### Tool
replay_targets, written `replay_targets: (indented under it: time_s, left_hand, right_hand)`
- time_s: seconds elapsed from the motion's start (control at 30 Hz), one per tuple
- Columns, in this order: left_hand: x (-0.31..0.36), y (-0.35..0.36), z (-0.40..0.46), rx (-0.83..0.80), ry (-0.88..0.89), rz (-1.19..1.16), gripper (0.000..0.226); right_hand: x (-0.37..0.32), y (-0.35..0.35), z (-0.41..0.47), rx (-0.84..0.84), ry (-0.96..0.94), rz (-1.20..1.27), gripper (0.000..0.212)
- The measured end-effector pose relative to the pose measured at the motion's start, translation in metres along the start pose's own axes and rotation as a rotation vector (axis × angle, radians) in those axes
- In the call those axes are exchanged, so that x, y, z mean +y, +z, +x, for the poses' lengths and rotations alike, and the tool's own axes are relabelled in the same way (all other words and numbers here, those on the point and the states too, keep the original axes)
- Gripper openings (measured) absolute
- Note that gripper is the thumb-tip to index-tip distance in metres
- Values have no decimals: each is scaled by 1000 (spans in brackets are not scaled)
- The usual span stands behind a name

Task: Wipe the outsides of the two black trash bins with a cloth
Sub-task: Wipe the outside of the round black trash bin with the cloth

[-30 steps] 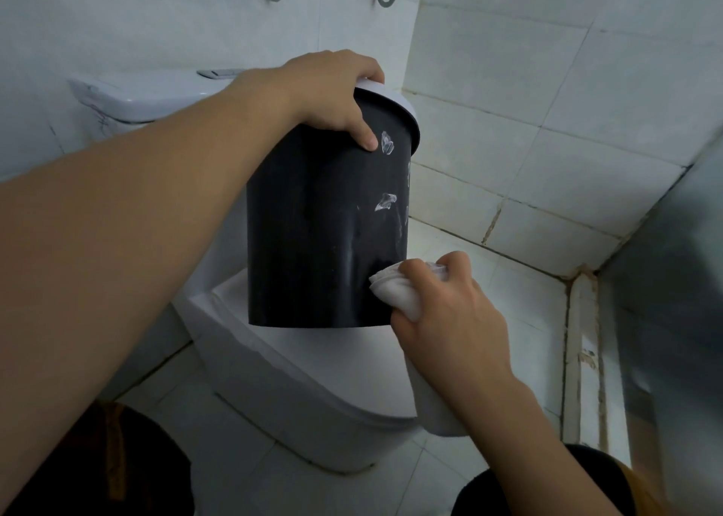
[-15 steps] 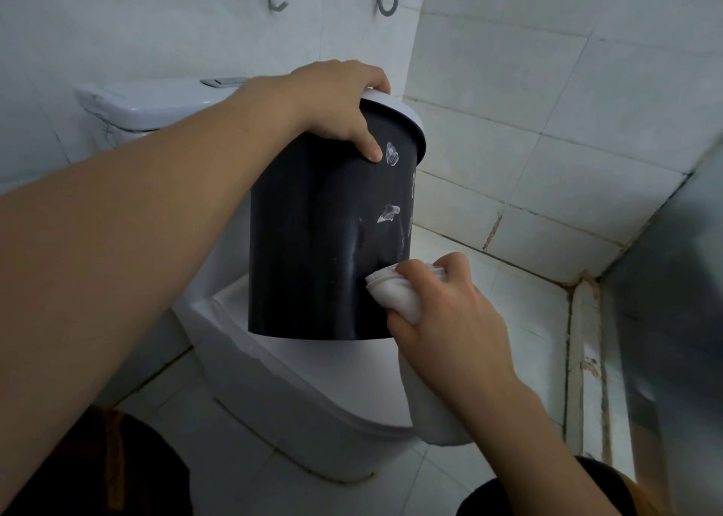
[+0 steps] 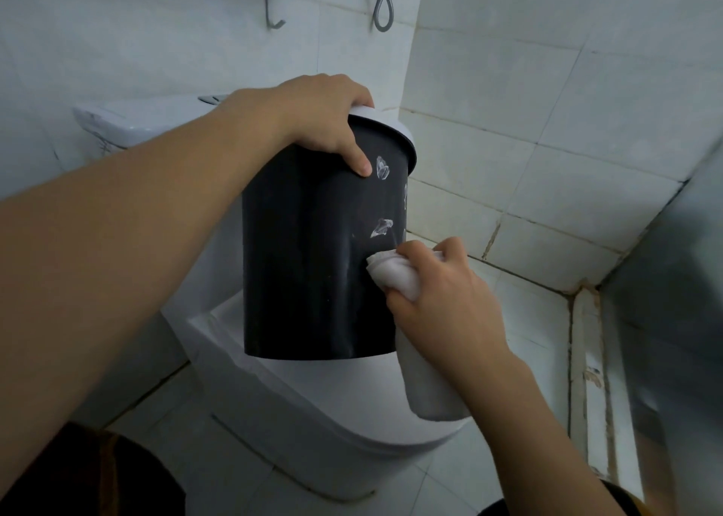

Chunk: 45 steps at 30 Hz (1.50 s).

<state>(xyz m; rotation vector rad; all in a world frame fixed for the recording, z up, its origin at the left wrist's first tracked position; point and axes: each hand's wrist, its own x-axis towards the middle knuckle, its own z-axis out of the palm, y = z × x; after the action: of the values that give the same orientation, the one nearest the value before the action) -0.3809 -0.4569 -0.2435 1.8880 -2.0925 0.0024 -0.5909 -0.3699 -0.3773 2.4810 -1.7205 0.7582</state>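
Your left hand (image 3: 324,120) grip is clamped over the black bin (image 3: 309,257) rim, right hand (image 3: 450,300) grip bunches the white cloth (image 3: 391,277) against its side above the toilet (image 3: 313,406).

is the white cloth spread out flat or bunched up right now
Bunched up. The right hand grips the white cloth in a wad against the black bin, its loose end hanging below.
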Motion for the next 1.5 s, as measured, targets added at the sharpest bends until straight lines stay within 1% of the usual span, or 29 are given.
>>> replay_targets:
  time_s: [0.1, 0.17, 0.23, 0.37, 0.43, 0.63, 0.8, 0.87, 0.93, 1.03, 1.1, 1.27, 1.4, 1.5]
  left_hand:
    - [1, 1, 1, -4, 3, -7, 84]
    - [1, 1, 1, -7, 9, -2, 84]
    - [2, 1, 1, -7, 14, 3, 83]
    - [0, 0, 0, -1, 15, 20, 83]
    - [0, 0, 0, -2, 9, 22, 84]
    - [7, 1, 2, -17, 35, 36, 81]
    - [7, -5, 3, -59, 36, 84, 80]
    - [8, -7, 4, -87, 34, 96, 72]
    - [10, -9, 5, -102, 34, 113, 63]
    - [9, -8, 6, -100, 44, 95, 59]
    - [7, -6, 6, -86, 54, 75, 59]
    - [4, -4, 5, -68, 69, 43, 58]
    - [2, -4, 2, -66, 72, 13, 55]
    - [0, -4, 0, -65, 68, -7, 55]
  right_hand:
    - [-6, -2, -2, 21, -48, 16, 24]
    - [-13, -2, -6, 10, -111, 30, 25]
    - [-14, -1, -7, -10, -133, 35, 26]
    - [0, -1, 4, 4, -2, 4, 26]
    - [3, -2, 6, 20, 27, -22, 26]
    - [-18, -5, -5, 15, -113, 4, 26]
    - [-2, -4, 2, 21, -28, 1, 27]
    - [2, -4, 4, 20, -9, 4, 25]
    - [2, -4, 3, 11, -13, 14, 25]
    - [2, -4, 2, 21, -24, 19, 26]
    - [1, -5, 3, 45, -38, 37, 26]
    - [-5, -11, 14, 69, -91, 85, 36]
    - [-9, -16, 28, 71, -98, 14, 32]
    - [-2, -14, 34, 58, -58, 3, 30]
